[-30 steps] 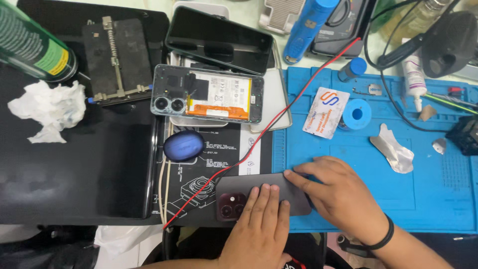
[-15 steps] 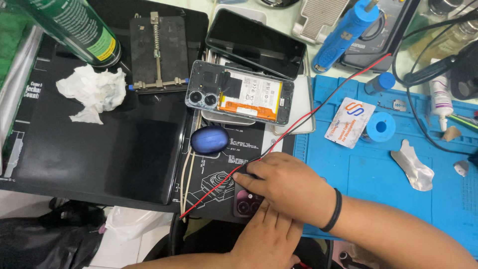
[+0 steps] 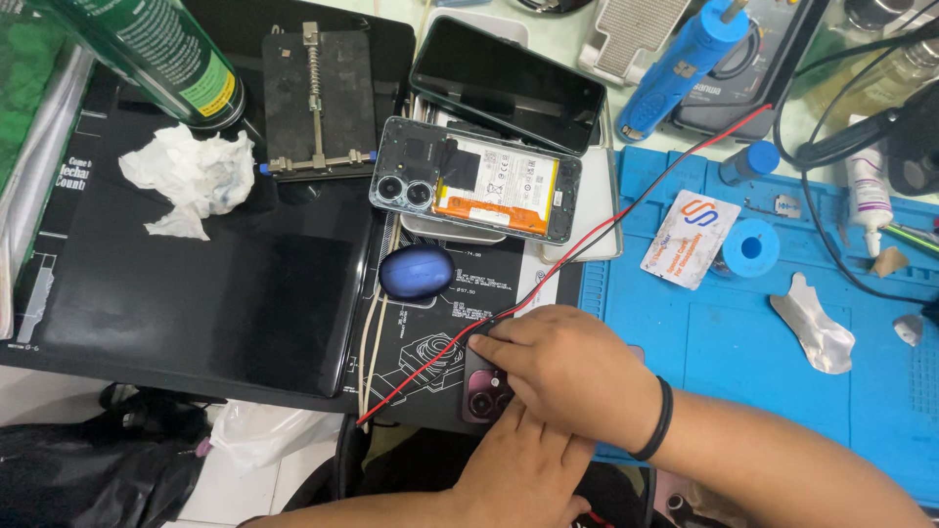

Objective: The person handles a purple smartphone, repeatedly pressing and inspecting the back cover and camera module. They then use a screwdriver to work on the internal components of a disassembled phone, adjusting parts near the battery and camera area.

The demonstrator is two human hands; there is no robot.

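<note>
Hands stacked, right hand (image 3: 572, 376) over left hand (image 3: 523, 469), fingers flat on purple phone (image 3: 484, 396).

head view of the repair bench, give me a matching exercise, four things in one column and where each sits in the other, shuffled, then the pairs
Things:
1. crumpled white tissue
2. opened phone with orange battery
3. blue egg-shaped case
4. dark phone with two camera lenses

Places:
A. under both hands at the near edge of the bench
B. on the black mat, below the green spray can
C. just below the camera end of the opened phone
D. in front of the black screen panel, top centre

Pairs: 1-B, 2-D, 3-C, 4-A
</note>
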